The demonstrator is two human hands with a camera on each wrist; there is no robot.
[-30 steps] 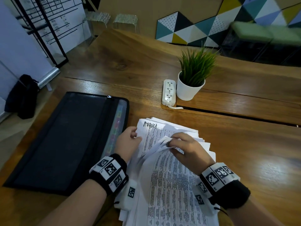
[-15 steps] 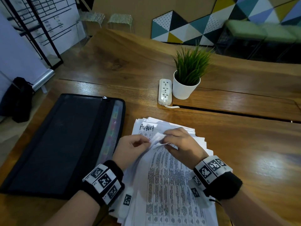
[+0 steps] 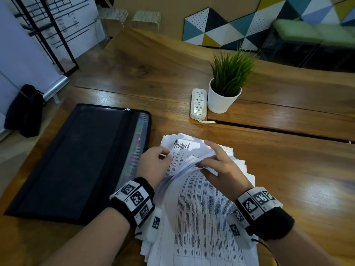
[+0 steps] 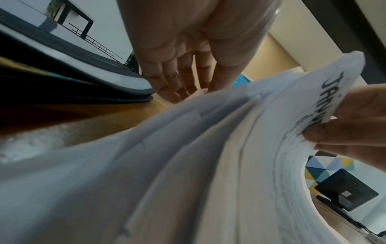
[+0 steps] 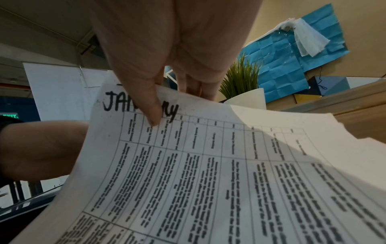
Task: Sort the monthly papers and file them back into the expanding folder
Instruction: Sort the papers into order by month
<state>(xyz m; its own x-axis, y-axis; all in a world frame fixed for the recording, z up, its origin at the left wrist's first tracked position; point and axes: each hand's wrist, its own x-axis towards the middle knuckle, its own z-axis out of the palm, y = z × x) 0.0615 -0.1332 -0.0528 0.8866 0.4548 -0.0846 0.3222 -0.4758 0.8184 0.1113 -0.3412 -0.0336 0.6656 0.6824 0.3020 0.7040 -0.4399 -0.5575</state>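
Observation:
A loose stack of printed monthly papers (image 3: 201, 217) lies on the wooden table (image 3: 288, 179) in front of me. My right hand (image 3: 217, 166) pinches the top edge of several lifted sheets; the uppermost reads "January" (image 5: 208, 165), with my thumb (image 5: 150, 107) on its heading. Under the lifted sheets a page headed "August" (image 3: 181, 145) shows. My left hand (image 3: 155, 164) is at the stack's left edge, its fingers (image 4: 177, 79) fairly straight and reaching in beneath the raised sheets. The black expanding folder (image 3: 67, 160) lies flat to the left, its coloured tabs showing through the mesh.
A white power strip (image 3: 199, 103) and a potted green plant (image 3: 224, 96) stand behind the papers. A gap in the tabletop runs to the right of them. A black bag (image 3: 25, 112) sits on the floor at far left.
My right hand has raised the pinched sheets a little higher and its forefinger has stretched out. My left hand has drawn away from it to the stack's left edge.

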